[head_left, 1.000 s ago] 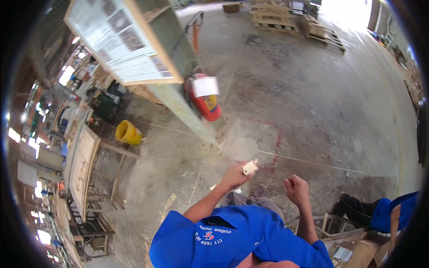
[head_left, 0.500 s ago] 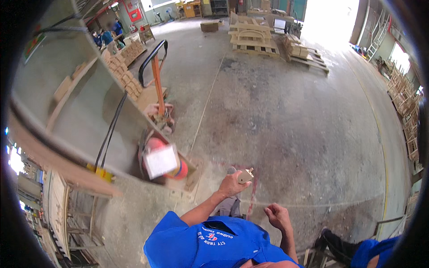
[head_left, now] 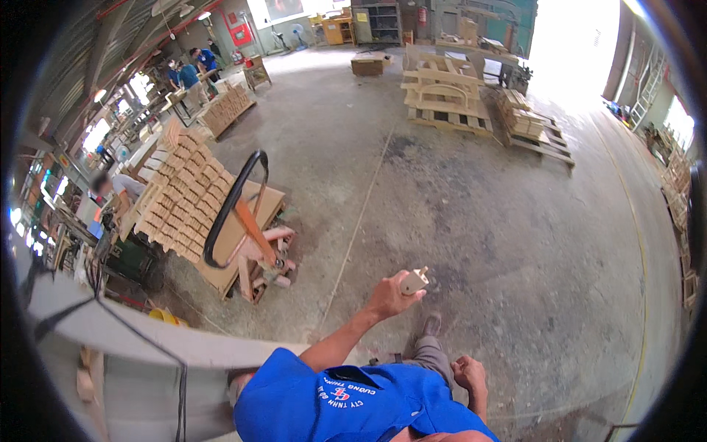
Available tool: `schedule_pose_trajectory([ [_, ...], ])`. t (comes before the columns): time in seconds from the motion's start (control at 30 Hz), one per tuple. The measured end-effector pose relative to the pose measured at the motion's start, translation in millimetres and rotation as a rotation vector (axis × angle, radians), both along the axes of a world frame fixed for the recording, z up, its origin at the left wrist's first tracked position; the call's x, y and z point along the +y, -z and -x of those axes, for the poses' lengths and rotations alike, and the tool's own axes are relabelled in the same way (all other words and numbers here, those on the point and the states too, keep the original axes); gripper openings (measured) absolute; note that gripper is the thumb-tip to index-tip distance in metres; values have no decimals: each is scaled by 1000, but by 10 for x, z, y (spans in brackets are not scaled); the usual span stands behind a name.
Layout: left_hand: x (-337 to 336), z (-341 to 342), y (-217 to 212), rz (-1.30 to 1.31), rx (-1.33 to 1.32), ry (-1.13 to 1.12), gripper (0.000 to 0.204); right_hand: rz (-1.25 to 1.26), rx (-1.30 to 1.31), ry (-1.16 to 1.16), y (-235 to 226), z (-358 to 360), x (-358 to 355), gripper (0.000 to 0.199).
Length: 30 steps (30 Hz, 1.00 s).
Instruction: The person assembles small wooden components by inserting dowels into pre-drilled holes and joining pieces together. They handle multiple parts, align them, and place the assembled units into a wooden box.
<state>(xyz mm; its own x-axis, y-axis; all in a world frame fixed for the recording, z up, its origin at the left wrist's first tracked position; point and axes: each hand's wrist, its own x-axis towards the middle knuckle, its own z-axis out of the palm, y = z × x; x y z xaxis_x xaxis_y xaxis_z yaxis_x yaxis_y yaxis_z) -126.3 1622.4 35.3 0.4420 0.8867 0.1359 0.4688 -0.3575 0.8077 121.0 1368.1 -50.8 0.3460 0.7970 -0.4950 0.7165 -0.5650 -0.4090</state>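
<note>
My left hand (head_left: 388, 297) is closed around a pale wooden block (head_left: 414, 281) with a small peg sticking up from its end. Fingers cover the lower part of the block, and a dark hole shows in its side. I hold it out in front of my body, above the concrete floor. My right hand (head_left: 470, 373) hangs at my side with its fingers curled in, and nothing shows in it. One of my shoes (head_left: 431, 324) is stepping forward below.
Left of me a pallet jack (head_left: 254, 232) with an orange shaft stands by a stack of cut wood pieces (head_left: 188, 195). Ahead are pallets with wooden frames (head_left: 448, 96) and boards (head_left: 524, 114). A grey partition (head_left: 221, 353) is close on my left; people (head_left: 199, 68) work farther off.
I have walked forward past the partition; the red object with white paper is out of view. The pallet jack and wood stack look nearer. The block stays in my left hand.
</note>
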Motion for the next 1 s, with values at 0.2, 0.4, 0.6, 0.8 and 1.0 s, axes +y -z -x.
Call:
schedule_pose_trajectory([
  [0.2,1652,268,567,225,58,-238,57,-2,25,-209,314,-197,2459,34],
  [0.4,3372,464,554,217,171,-504,62,-25,-11,-512,103,-484,5483,39],
  [0.6,4995,834,618,245,30,-777,58,-316,38,-823,-699,8,8422,34],
  [0.8,6781,1648,925,295,21,-878,51,-327,68,-831,-278,967,10470,36],
  [1.0,8904,2643,564,210,-130,-846,45,177,58,-836,284,1475,11645,42],
])
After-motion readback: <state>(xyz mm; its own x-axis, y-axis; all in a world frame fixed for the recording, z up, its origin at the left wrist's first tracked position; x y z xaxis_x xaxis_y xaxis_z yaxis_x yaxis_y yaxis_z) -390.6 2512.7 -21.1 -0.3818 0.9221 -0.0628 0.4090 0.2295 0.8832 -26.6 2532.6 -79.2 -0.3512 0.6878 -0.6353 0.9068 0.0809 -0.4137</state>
